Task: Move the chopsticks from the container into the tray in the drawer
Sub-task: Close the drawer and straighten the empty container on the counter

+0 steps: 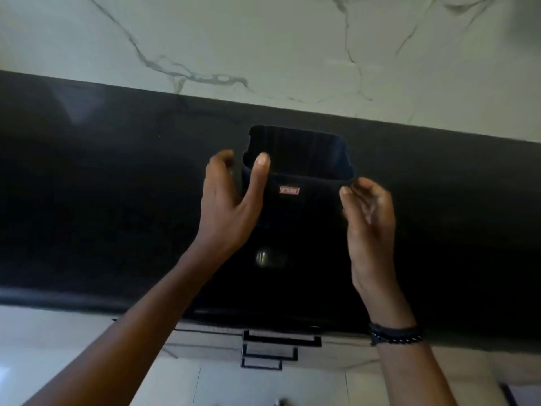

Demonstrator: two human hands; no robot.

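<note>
Head view, container [304, 171] between left grip [228, 209], right grip [369, 218]

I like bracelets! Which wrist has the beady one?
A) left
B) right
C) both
B: the bracelet sits on the wrist below the right hand; the left hand, by the container, has a bare wrist.

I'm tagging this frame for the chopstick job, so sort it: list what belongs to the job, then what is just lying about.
Job: container, left hand gripping its left corner, right hand at its right rim, drawer handles below. The chopsticks and tray are not visible.
Lying about: dark countertop, marble wall, bracelet on the right wrist.
</note>
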